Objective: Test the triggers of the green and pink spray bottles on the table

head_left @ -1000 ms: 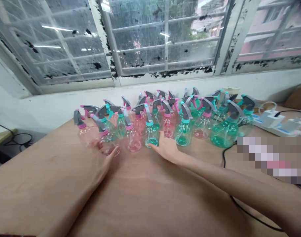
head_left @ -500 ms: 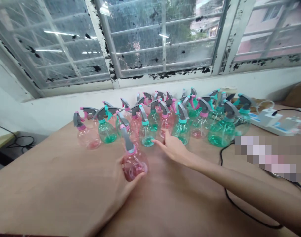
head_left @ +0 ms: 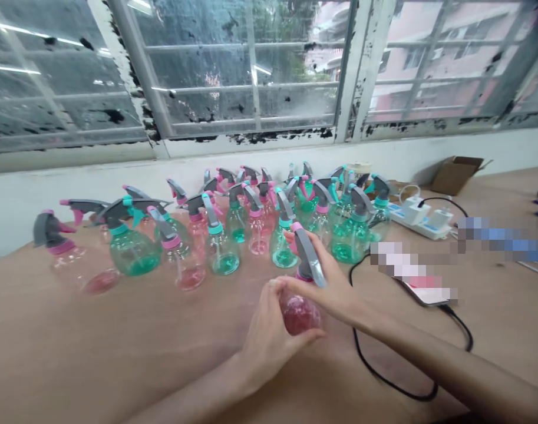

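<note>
Held bottle: a pink-bodied trigger spray bottle (head_left: 300, 315) is at the near side of the bottle group, over the wooden tabletop (head_left: 162, 359); whether its base touches the wood cannot be told.
Long axis: roughly upright, with the grey spray head (head_left: 307, 253) on top.
Nozzle: its pink tip points toward the window (head_left: 251, 65) and slightly left; the pale tail end points back toward the person.
Left hand: the left hand (head_left: 266, 344) is clamped around the bottle's body, thumb on the near side.
Right hand: the right hand (head_left: 337, 288) curves about the neck, thumb across its near side and fingers beyond the head; how firmly it grips cannot be told.
Behind the head: a green spray bottle (head_left: 284, 254) stands close by, partly blocking the way toward the wall.
Left along the front: a clear-green bottle (head_left: 224, 256), then more pink and green ones.
Right: a black cable (head_left: 356, 344) loops under the forearm; beyond lies a white power strip (head_left: 432, 231).
</note>
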`<action>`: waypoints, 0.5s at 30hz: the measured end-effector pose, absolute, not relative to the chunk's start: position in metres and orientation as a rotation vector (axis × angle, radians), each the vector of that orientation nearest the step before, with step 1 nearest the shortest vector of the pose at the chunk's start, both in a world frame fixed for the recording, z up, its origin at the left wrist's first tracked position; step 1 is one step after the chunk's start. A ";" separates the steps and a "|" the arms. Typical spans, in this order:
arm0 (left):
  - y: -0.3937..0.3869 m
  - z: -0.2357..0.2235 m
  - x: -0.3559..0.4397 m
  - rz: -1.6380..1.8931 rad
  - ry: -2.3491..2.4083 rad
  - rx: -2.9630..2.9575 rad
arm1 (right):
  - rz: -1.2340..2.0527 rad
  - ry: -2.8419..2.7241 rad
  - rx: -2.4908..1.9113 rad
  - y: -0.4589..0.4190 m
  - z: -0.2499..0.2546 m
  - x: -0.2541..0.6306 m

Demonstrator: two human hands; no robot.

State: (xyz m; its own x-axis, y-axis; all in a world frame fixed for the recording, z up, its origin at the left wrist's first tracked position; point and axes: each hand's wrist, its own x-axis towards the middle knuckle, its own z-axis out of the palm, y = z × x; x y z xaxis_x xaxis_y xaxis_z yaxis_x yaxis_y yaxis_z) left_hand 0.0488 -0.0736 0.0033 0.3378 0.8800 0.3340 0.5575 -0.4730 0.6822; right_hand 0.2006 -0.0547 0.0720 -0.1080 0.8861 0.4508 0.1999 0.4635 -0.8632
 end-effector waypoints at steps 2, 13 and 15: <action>-0.072 0.003 0.055 0.930 1.248 2.178 | 0.736 -1.536 -0.980 -0.050 0.070 0.207; -0.056 -0.001 0.023 0.936 1.081 2.309 | 0.672 -1.685 -0.966 -0.035 0.066 0.227; -0.047 0.001 0.015 0.966 1.114 2.336 | 0.625 -1.720 -0.946 -0.034 0.068 0.228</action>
State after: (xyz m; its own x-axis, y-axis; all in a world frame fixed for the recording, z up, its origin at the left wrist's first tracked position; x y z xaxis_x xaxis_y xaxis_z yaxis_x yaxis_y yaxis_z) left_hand 0.0149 -0.0470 0.0006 0.4507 0.7870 0.4214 0.5282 -0.6156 0.5848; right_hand 0.2276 -0.0336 0.0675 -0.1600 0.8316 0.5318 0.2958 0.5544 -0.7779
